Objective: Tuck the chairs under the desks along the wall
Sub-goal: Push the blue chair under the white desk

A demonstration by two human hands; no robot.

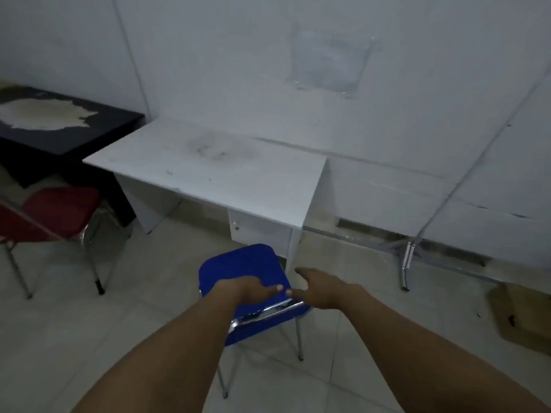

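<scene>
A blue chair (241,266) with chrome legs stands on the tiled floor just in front of a white desk (208,168) that sits against the wall. Its seat points toward the desk's right end, by the drawer unit. My left hand (253,290) rests on the top of the blue backrest, fingers curled over it. My right hand (322,289) is at the backrest's right corner, fingers spread, touching or just off it. A red chair (59,210) stands at the left in front of a black desk (68,135).
A folded metal frame (407,260) leans against the wall at the right. A cardboard piece (521,317) lies on the floor at far right. The black desk's top has a large pale worn patch. Open tiled floor lies to my left.
</scene>
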